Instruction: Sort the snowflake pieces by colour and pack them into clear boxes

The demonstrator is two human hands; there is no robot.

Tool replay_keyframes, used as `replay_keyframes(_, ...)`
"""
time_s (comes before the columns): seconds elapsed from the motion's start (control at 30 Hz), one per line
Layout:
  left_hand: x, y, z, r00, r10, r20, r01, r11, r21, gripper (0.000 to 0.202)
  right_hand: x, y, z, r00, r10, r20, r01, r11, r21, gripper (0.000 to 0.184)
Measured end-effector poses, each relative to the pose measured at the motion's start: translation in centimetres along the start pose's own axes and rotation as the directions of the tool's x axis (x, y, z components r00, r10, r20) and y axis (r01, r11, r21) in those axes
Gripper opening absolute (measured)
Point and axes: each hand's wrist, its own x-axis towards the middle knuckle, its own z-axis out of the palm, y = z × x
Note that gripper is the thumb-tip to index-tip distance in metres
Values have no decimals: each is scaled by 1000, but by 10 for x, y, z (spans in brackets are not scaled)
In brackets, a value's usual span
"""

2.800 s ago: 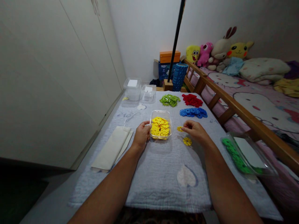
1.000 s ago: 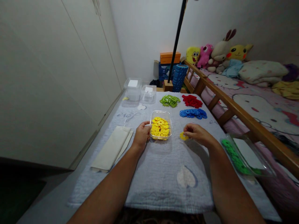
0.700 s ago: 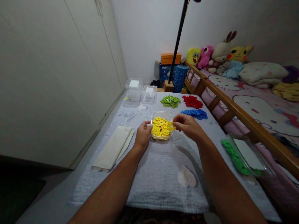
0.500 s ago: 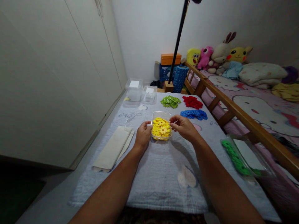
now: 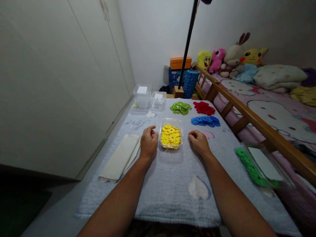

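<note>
A clear plastic box (image 5: pixel 182 134) filled with yellow flower-shaped pieces (image 5: pixel 170 135) stands uncovered on the cloth between my hands. Just left of it is my left hand (image 5: pixel 148 142), its fingers loosely bent and a little apart, holding nothing I can see. A faint clear lid (image 5: pixel 135 125) lies behind that hand, partly hidden; whether they touch I cannot tell. On the box's right, my right hand (image 5: pixel 198 141) rests near the cloth with fingers curled together and nothing visible in them.
Green (image 5: pixel 180 107), red (image 5: pixel 203 108) and blue (image 5: pixel 205 121) piles lie at the back right. Clear containers (image 5: pixel 142 97) stand back left. A folded beige cloth (image 5: pixel 120 158) lies left. At the right edge sits a box of green pieces (image 5: pixel 250 168), beside the wooden bed rail (image 5: pixel 243 113).
Both hands have come away from the box of yellow pieces, the left one to the left and the right one to the right. The box stays in place.
</note>
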Motion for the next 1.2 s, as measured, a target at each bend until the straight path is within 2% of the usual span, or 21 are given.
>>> replay_keyframes(0.1, 4, 2, -7, 992, 126, -23, -119, 972, 204, 31, 0, 2, 0, 1000, -11, -5, 11, 1000, -14, 22)
replay_keyframes(0.27, 9, 1, -15, 986, 166, -17, -139, 874, 465, 34, 0, 3, 1, 999, -33, 3, 33, 999, -40, 22)
replay_keyframes(0.33, 9, 0, -16, 987, 161, -15, -121, 798, 590, 37, -1, 3, 1, 999, -36, 6, 36, 998, -46, 21)
replay_keyframes(0.47, 8, -4, -19, 998, 66, 14, -54, 648, 760, 39, -1, 2, 1, 999, -35, 15, 35, 998, -45, 21)
replay_keyframes(0.6, 9, -8, -22, 999, 29, 27, -39, 584, 811, 31, -2, 2, 2, 999, -45, 24, 46, 998, -50, 20)
replay_keyframes(0.77, 14, -12, -26, 1000, 17, 23, -29, 570, 821, 22, -2, 2, 1, 998, -49, 35, 51, 997, -62, 19)
replay_keyframes(0.97, 17, -13, -28, 1000, 29, 9, -25, 607, 794, 20, -2, 2, 2, 998, -49, 30, 51, 997, -60, 18)
replay_keyframes(1.2, 21, -9, -30, 981, 183, -72, -85, 727, 681, 18, -2, 5, 3, 998, -53, 42, 55, 997, -52, 19)
